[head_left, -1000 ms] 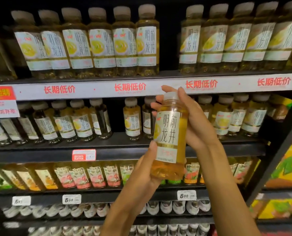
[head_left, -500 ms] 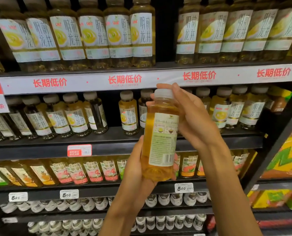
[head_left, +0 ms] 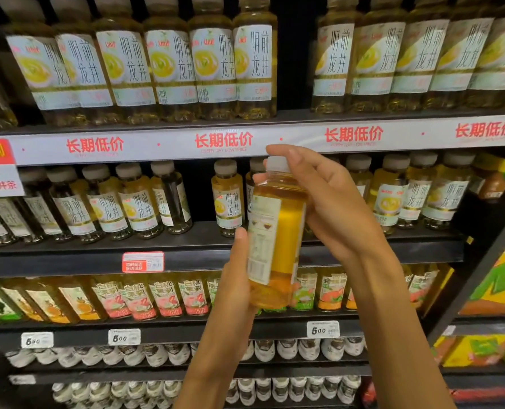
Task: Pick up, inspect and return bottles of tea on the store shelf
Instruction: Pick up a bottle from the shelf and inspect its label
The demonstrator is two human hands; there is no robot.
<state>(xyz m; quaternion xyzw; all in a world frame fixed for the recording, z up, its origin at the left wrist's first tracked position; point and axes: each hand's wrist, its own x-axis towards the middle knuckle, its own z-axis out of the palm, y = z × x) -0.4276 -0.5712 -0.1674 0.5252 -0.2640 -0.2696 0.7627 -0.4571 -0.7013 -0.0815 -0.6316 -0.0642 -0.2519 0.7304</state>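
Bottle [head_left: 277, 246] is upright between your hands, out in front of the middle shelf [head_left: 97, 255] — inspection step. Left hand [head_left: 233, 278] grips its base, right hand [head_left: 328, 202] its neck, fingers closed around it. Next, steer it into the gap beside the shelf row — upright.
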